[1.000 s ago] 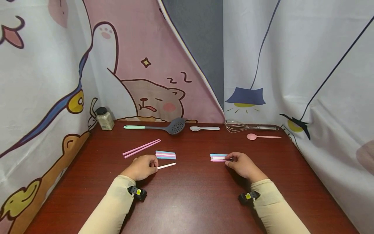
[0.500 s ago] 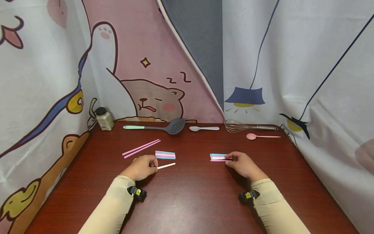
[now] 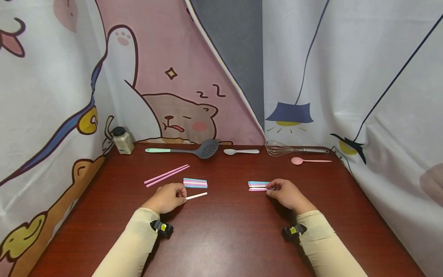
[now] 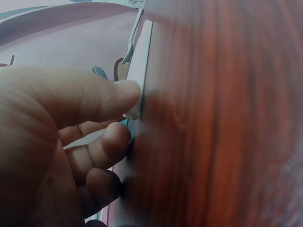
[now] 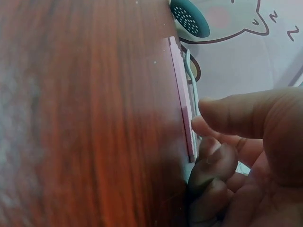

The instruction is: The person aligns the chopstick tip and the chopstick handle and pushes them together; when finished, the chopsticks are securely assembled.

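My left hand [image 3: 182, 195] pinches the near end of a short white stick [image 3: 196, 196] that lies on the dark red table [image 3: 225, 234]. In the left wrist view, the thumb [image 4: 99, 97] presses the white stick [image 4: 142, 61] against the curled fingers. Just beyond it lies a small pile of pink, white and blue sticks [image 3: 195, 183]. My right hand [image 3: 270, 189] holds the right end of a second pile of coloured sticks [image 3: 257, 186]. In the right wrist view, the curled fingers [image 5: 213, 161] meet the end of a pink stick [image 5: 182, 104].
Two long pink chopsticks [image 3: 167, 175] lie left of the piles. Along the back edge are a seasoning jar [image 3: 121, 140], a slotted spoon [image 3: 194, 150], a white spoon [image 3: 241, 151], a whisk [image 3: 294, 150] and a pink spoon [image 3: 308, 161]. Printed curtains surround the table.
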A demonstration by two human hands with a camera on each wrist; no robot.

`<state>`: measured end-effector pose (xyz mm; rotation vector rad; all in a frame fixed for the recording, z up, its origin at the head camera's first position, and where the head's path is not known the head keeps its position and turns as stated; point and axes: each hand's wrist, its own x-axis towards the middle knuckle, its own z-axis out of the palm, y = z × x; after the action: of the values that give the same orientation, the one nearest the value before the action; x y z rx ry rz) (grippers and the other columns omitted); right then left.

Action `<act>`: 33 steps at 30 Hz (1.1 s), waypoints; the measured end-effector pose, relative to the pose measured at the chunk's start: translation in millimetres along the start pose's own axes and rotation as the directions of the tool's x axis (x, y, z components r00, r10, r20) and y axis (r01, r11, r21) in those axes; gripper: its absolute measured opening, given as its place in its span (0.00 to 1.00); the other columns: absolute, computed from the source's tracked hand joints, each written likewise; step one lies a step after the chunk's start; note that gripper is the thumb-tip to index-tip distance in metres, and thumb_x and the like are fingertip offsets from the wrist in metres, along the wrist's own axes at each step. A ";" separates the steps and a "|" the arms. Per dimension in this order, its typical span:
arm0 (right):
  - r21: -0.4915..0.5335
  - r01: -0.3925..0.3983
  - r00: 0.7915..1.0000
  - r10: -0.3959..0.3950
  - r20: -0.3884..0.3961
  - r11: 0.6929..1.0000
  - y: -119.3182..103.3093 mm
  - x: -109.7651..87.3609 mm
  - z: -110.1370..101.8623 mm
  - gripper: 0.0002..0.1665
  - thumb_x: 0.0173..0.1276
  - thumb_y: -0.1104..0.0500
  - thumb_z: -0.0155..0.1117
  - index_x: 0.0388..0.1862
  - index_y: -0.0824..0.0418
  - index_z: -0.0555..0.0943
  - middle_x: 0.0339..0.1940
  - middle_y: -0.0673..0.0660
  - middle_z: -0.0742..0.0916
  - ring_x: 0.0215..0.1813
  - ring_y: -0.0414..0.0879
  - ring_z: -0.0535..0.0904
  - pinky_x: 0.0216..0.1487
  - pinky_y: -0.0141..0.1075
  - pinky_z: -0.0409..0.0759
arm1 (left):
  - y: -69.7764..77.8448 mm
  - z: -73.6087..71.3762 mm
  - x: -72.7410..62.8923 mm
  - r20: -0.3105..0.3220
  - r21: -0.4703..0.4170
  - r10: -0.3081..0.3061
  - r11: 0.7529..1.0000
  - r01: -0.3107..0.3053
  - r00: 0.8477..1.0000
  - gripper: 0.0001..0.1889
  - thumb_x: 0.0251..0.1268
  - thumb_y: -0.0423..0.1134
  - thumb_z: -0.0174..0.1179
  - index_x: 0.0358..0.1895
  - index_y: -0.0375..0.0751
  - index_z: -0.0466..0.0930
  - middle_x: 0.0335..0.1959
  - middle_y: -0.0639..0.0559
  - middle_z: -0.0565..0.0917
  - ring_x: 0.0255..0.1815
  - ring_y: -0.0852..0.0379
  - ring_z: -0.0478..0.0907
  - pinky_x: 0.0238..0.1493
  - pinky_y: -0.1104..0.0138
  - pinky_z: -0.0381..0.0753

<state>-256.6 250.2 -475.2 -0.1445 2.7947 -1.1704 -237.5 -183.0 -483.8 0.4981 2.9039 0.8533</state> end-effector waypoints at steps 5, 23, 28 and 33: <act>-0.040 -0.007 1.000 0.006 -0.019 0.999 1.5 1.6 -0.7 0.10 0.67 0.64 0.72 0.46 0.66 0.86 0.27 0.54 0.80 0.31 0.46 0.73 0.35 0.39 0.71 | -0.1 -0.1 0.1 0.002 0.003 0.000 1.000 0.000 1.000 0.09 0.63 0.36 0.70 0.30 0.53 0.79 0.24 0.60 0.76 0.27 0.62 0.72 0.42 0.57 0.66; -0.198 -0.015 1.000 0.010 -0.025 0.980 -2.3 5.4 -0.9 0.06 0.63 0.67 0.72 0.32 0.64 0.82 0.27 0.55 0.83 0.34 0.50 0.76 0.41 0.42 0.74 | 0.0 0.4 1.6 -0.011 0.002 -0.004 1.000 0.004 1.000 0.11 0.63 0.36 0.71 0.28 0.53 0.79 0.24 0.61 0.77 0.28 0.63 0.73 0.44 0.56 0.67; -0.163 -0.006 0.999 0.001 -0.032 0.987 0.5 5.3 -1.3 0.04 0.65 0.67 0.70 0.32 0.65 0.82 0.25 0.54 0.80 0.31 0.48 0.73 0.37 0.40 0.72 | -0.9 0.2 2.5 -0.042 -0.063 0.026 0.998 -0.029 0.999 0.09 0.63 0.35 0.69 0.29 0.52 0.79 0.25 0.60 0.78 0.30 0.61 0.73 0.41 0.60 0.71; -0.107 0.034 0.998 -0.040 -0.058 0.994 -0.6 -0.2 -3.5 0.03 0.69 0.67 0.68 0.36 0.66 0.82 0.28 0.55 0.81 0.33 0.47 0.73 0.37 0.39 0.71 | -0.4 2.1 4.1 -0.100 -0.202 0.082 0.974 -0.101 0.992 0.06 0.66 0.32 0.67 0.34 0.46 0.80 0.30 0.57 0.81 0.34 0.61 0.76 0.39 0.64 0.76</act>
<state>-256.8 252.4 -472.3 -0.1734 2.9195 -1.0508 -241.2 -181.0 -485.7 0.5919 2.8444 1.2058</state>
